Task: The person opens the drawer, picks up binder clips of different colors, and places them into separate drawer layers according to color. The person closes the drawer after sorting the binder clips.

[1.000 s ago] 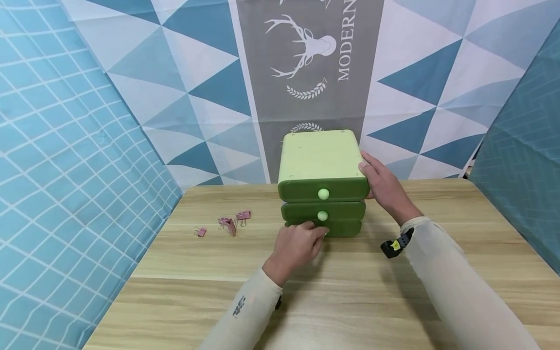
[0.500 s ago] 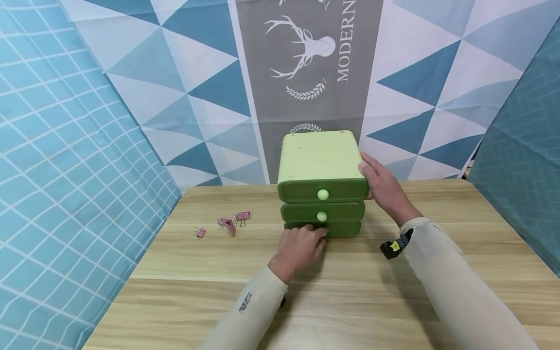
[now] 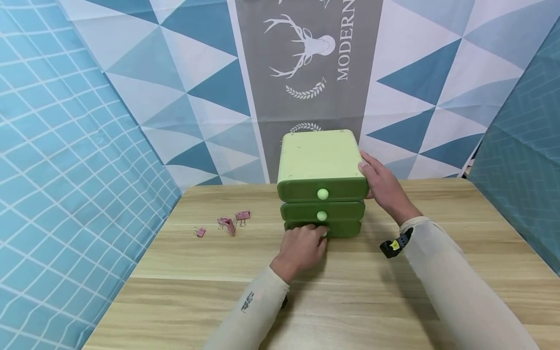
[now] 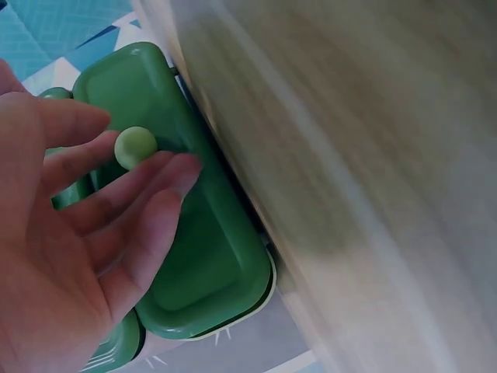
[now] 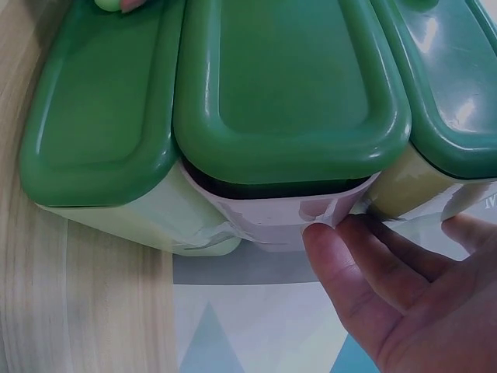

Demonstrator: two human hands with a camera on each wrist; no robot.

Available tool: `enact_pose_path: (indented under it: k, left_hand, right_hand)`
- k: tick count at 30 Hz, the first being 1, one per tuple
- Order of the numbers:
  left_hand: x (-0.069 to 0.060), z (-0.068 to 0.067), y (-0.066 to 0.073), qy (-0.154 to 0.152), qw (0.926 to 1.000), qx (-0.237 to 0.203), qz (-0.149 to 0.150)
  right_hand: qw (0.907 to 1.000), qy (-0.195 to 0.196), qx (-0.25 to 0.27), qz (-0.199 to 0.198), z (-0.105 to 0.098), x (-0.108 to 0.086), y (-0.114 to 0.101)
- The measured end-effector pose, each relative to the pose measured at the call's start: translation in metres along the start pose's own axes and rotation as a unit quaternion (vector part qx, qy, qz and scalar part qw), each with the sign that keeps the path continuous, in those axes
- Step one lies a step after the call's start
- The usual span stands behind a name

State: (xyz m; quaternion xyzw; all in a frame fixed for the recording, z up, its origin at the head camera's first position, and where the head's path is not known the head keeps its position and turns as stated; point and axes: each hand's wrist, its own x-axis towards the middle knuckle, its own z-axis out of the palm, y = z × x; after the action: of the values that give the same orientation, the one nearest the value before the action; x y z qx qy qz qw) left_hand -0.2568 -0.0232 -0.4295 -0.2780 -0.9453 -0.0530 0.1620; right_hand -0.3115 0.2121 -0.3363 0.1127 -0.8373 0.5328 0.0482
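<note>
A small cabinet with a pale green top [image 3: 321, 155] and three dark green drawers stands at the back of the table. My left hand [image 3: 302, 245] is at its bottom drawer [image 3: 345, 229], fingers bent around the round light green knob [image 4: 136, 148]. In the left wrist view the knob sits between the fingers, against the drawer front [image 4: 210, 256]. My right hand [image 3: 385, 187] rests on the cabinet's right side; its fingertips [image 5: 318, 237] touch the side wall. All three drawers look pushed in, though a narrow dark gap shows behind the middle front [image 5: 295, 93].
Several pink binder clips [image 3: 228, 225] lie on the wooden table [image 3: 197, 262] left of the cabinet. Patterned cloth [image 3: 210, 97] hangs right behind the cabinet. Blue cloth walls [image 3: 57, 160] flank the table on both sides.
My left hand has shifted slightly to the right, its fingers resettling about the bottom knob. The right hand and the cabinet have stayed in place.
</note>
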Motion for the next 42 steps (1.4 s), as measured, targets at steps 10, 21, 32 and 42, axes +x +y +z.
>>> enact_pose_path:
  k: [10,21,32,42]
  left_hand:
    - [0.0,-0.001,0.004,-0.022,0.9994,-0.027,-0.006]
    - [-0.005,-0.006,0.003,-0.034,0.9986,-0.038,0.01]
    - [0.009,-0.02,-0.006,-0.102,0.9899,-0.096,-0.019]
    - [0.017,-0.034,-0.005,-0.19,0.959,-0.192,-0.087]
  right_hand:
    - [1.0,0.001,0.002,0.002,-0.001,0.0,0.0]
    - [1.0,0.0,-0.004,0.003,0.0,0.001,0.002]
    - [1.0,0.001,-0.003,0.003,0.002,0.0,0.001]
    - [1.0,0.0,-0.003,0.002,0.002,-0.001,-0.001]
